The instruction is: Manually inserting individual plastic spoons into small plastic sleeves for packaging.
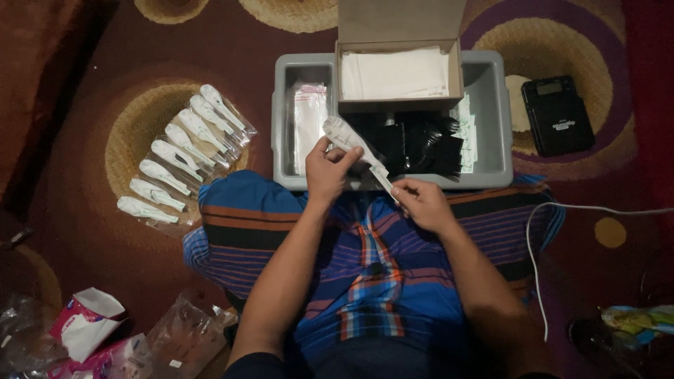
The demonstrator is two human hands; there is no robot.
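My left hand (328, 168) grips a white spoon wrapped in a clear plastic packet (349, 137), held tilted over the near edge of a grey tray (491, 112). My right hand (420, 202) pinches the lower end of the same packet, by a narrow white strip (384, 179). Both hands hover above my lap, which is covered by a blue striped cloth (365, 267). In the tray lie clear empty bags (309, 123) on the left and a heap of black items (421, 144) in the middle.
An open cardboard box of white sheets (394, 74) stands in the tray. Several packed white spoons (182, 151) lie in a row on the patterned carpet at left. A small black scale (558, 116) sits at right, beside a white cable (537, 238). Plastic bags (182, 337) lie near left.
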